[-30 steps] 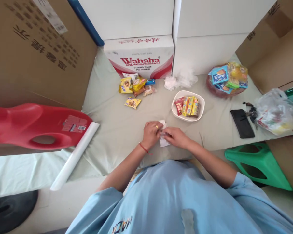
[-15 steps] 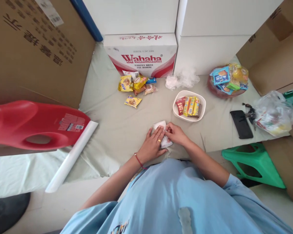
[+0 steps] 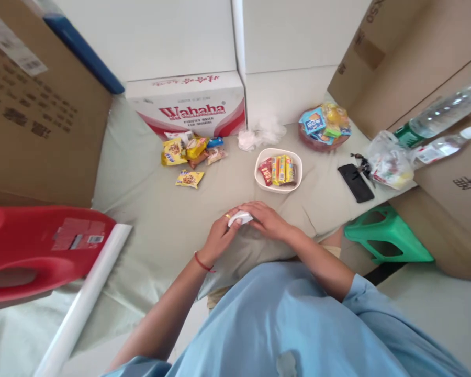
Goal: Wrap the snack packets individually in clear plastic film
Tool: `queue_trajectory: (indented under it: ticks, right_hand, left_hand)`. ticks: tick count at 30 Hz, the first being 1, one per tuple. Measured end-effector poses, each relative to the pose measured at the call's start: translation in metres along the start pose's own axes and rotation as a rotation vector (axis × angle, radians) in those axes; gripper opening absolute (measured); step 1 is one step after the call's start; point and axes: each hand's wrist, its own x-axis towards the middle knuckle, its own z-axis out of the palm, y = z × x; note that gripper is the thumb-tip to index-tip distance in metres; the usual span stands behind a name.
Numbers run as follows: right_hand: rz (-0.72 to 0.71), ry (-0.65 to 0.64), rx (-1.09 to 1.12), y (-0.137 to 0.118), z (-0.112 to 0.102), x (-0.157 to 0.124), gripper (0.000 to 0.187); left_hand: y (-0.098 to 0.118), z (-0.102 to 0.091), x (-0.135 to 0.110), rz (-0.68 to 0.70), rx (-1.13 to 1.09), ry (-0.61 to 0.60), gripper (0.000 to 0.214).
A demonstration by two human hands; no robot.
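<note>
Pinching a small, pale, curved packet (image 3: 240, 217) between thumb and fingers, the left hand (image 3: 220, 230) has a closed grip; the right hand (image 3: 267, 220) curves beside it, its hold impossible to tell. The packet sits nearer the body than a rounded white dish (image 3: 279, 190) of glossy wrappers (image 3: 284, 170). Creased, pale cloth (image 3: 149, 214) covers the surface (image 3: 227, 188), backed by smooth white panels (image 3: 180, 36).

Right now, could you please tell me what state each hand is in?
Left hand: closed, holding a small white packet.
Right hand: curved beside the white packet; whether it grips it cannot be told.
</note>
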Motion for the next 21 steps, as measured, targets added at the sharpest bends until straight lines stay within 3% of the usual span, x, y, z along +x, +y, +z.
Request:
queue_trajectory:
  ticks: [5,9,13,16,19,21]
  right_hand:
    - [0.091,0.086,-0.039,-0.018,-0.003,0.012,0.026]
    - [0.206,0.221,0.071,-0.024,-0.03,0.002,0.026]
    - [0.469,0.448,0.253,0.003,-0.087,0.015,0.037]
    - [0.654,0.554,0.035,0.033,-0.12,0.048,0.053]
    - [0.761,0.373,-0.274,0.049,-0.121,0.081,0.051]
    - [0.731,0.226,-0.406,0.053,-0.111,0.093,0.048]
  left_hand:
    - [0.016,0.016,0.005,-0.234,-0.228,0.304,0.064]
    - [0.036,0.029,0.017,-0.294,-0.534,0.191,0.073]
    - [0.053,0.034,0.03,-0.256,-0.614,0.159,0.079]
    - [0.058,0.04,0.037,-0.295,-0.582,0.218,0.078]
    - [0.059,0.045,0.045,-0.328,-0.538,0.23,0.072]
    - [0.058,0.045,0.052,-0.297,-0.446,0.238,0.062]
